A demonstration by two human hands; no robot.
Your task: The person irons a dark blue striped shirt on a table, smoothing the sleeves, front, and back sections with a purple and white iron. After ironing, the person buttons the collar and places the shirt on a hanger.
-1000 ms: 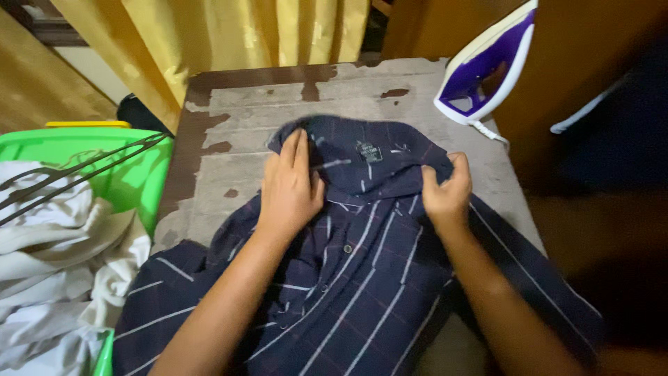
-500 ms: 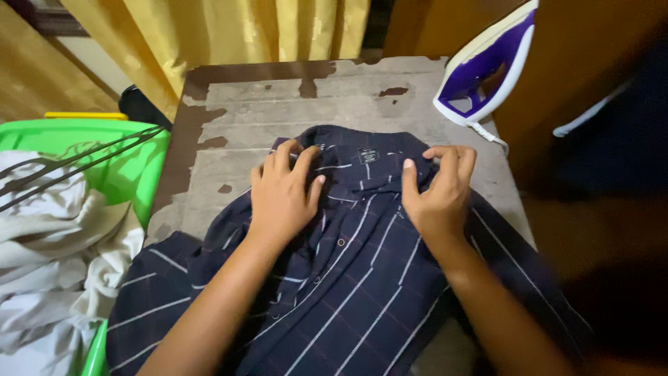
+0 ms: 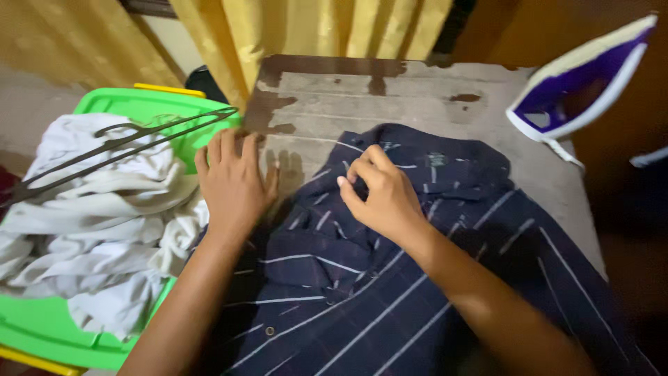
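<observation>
A dark navy shirt with thin white stripes (image 3: 445,278) lies spread on a worn wooden table (image 3: 362,94), its collar toward the far side. My left hand (image 3: 233,184) rests flat, fingers apart, at the shirt's left edge near the table's left side. My right hand (image 3: 383,198) sits on the shirt's left front below the collar, its fingers pinching the fabric there.
A purple and white iron (image 3: 581,83) stands on its heel at the table's far right corner. A green laundry basket (image 3: 149,104) to the left holds white cloth (image 3: 104,216) and dark wire hangers (image 3: 132,143). Yellow curtains (image 3: 313,28) hang behind the table.
Both hands have shifted left across the shirt. My left hand left the collar area for the shirt's left edge; my right hand crossed from the right of the collar to the left front.
</observation>
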